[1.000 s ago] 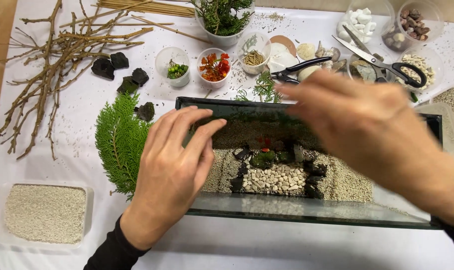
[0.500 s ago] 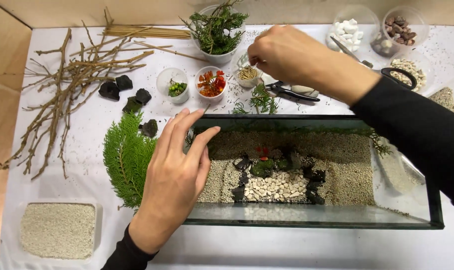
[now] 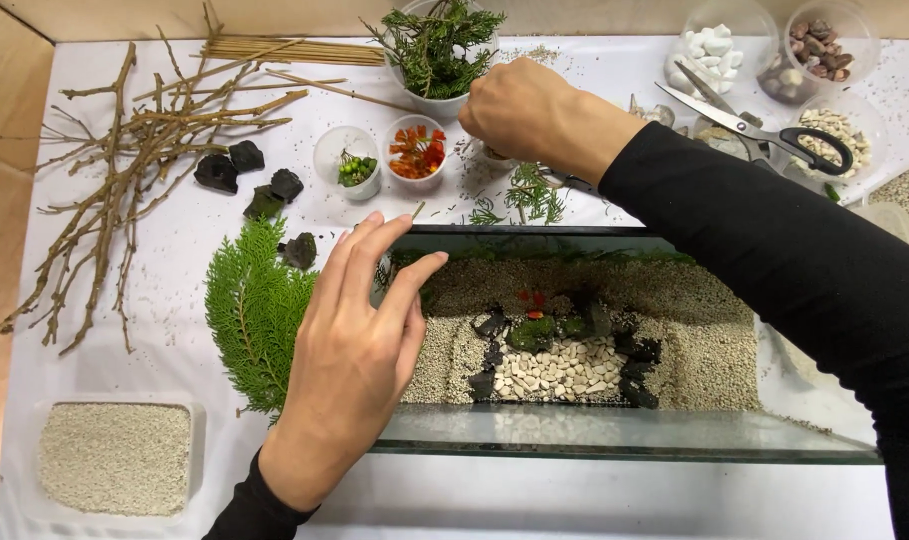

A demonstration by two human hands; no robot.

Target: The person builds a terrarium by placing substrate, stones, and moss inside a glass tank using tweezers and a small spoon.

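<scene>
Bare twigs, black stones, scissors, tray of sand

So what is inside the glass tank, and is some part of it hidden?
The glass tank holds pale sand, a patch of white pebbles ringed by dark stones, some moss and red bits. The left hand covers its left end.

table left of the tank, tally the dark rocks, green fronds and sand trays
dark rocks: 5
green frond: 1
sand tray: 1
total: 7
</scene>
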